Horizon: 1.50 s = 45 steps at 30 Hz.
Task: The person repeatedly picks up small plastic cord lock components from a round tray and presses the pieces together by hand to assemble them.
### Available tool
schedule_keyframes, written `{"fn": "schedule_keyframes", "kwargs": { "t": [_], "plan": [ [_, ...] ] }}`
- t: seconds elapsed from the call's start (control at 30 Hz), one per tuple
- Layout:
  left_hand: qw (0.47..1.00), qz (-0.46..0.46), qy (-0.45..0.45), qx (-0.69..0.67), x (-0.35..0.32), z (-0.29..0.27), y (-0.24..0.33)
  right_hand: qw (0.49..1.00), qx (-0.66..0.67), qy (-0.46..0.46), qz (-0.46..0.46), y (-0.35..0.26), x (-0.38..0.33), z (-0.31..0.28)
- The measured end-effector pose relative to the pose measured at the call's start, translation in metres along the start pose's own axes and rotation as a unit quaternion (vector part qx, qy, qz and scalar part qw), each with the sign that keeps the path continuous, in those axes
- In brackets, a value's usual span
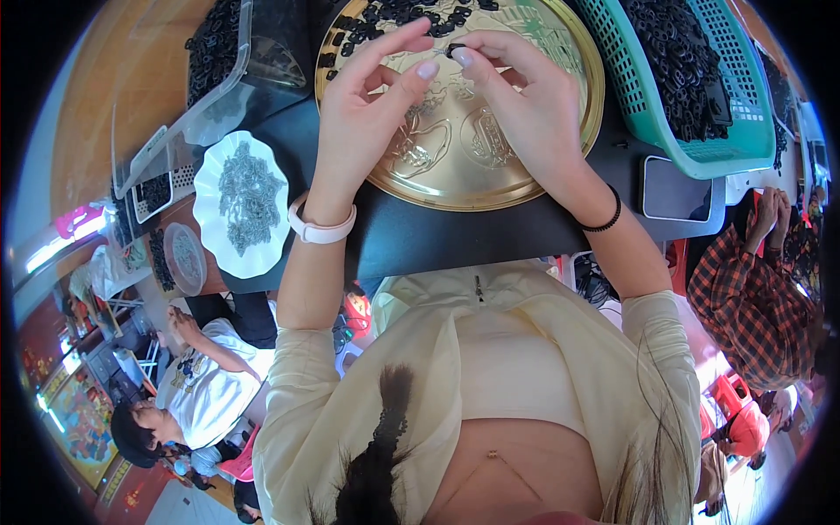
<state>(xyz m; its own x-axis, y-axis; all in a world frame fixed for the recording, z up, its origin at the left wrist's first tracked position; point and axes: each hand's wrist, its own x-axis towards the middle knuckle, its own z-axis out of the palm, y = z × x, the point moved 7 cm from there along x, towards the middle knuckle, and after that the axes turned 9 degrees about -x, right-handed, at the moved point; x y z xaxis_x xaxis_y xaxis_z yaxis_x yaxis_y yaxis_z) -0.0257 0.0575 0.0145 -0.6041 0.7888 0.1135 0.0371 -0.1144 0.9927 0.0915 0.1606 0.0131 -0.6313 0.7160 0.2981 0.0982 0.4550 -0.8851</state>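
Cream cotton sleeves, fingers [462, 58] pinching small black ring [454, 50] over embossed brass tray [560, 131]

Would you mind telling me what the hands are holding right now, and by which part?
The right hand pinches a small black part by its edge between fingertip and thumb, above the gold tray. The left hand appears to hold nothing.

The small black part [455, 50] pinched above the gold tray [560, 131] is mostly hidden by fingertips, too tiny to identify; the tray's far rim is cut off.
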Motion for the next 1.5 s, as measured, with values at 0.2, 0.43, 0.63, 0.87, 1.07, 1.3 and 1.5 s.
{"fn": "schedule_keyframes", "kwargs": {
  "t": [0.2, 0.43, 0.63, 0.87, 1.07, 1.3, 1.5],
  "plan": [
    [0.999, -0.048, 0.004, -0.011, -0.002, -0.004, -0.012, 0.997, -0.045, -0.006, -0.061, -0.007, -0.002, 0.003],
    [0.981, -0.133, 0.008, -0.139, -0.002, -0.009, -0.031, 0.998, -0.049, -0.033, -0.028, -0.005, -0.002, 0.003],
    [0.997, -0.069, -0.008, 0.026, 0.002, -0.012, -0.016, 1.0, 0.017, -0.02, -0.012, 0.002, -0.001, 0.005],
    [0.996, 0.023, -0.015, 0.083, -0.001, -0.01, -0.005, 0.999, -0.002, -0.036, 0.01, -0.001, -0.002, 0.006],
    [0.998, -0.06, -0.018, 0.002, -0.002, -0.001, -0.017, 0.994, 0.021, -0.077, 0.068, 0.016, -0.003, 0.01],
    [0.978, 0.063, -0.047, 0.196, 0.033, 0.003, 0.007, 0.978, 0.126, -0.07, 0.148, 0.039, 0.004, 0.007],
    [0.839, 0.232, 0.001, 0.492, 0.077, 0.019, 0.023, 0.96, 0.192, -0.049, 0.198, 0.051, 0.009, 0.003]
  ]
}}
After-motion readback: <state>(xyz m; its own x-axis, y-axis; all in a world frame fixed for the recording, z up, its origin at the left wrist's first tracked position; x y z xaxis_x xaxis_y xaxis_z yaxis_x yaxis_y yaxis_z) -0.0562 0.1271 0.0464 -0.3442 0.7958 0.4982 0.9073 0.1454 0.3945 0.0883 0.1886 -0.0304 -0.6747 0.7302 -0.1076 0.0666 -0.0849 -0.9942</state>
